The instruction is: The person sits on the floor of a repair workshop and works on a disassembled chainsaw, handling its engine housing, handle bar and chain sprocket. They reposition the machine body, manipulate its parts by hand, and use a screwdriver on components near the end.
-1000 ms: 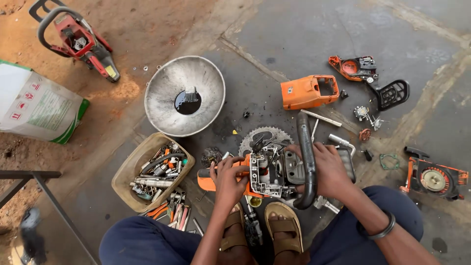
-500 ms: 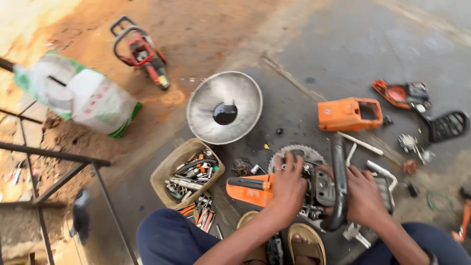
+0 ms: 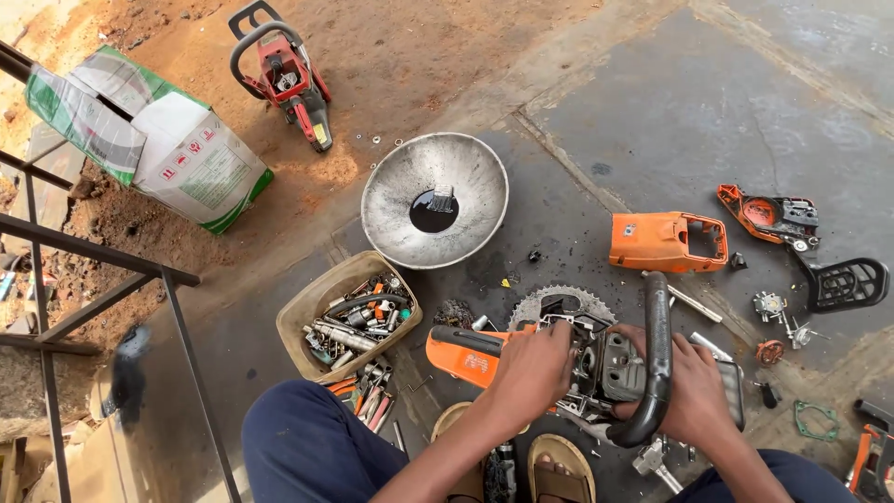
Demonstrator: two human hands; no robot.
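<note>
Right now the chainsaw (image 3: 596, 368) lies long from nine to three o'clock between both hands, left hand (image 3: 533, 373) pressed flat on its nine o'clock side, right hand (image 3: 694, 396) wrapped round its black handle (image 3: 655, 359).

Open-air repair workshop: chainsaw parts (image 3: 667, 240) and tool tray (image 3: 350, 317) strewn on concrete.
</note>
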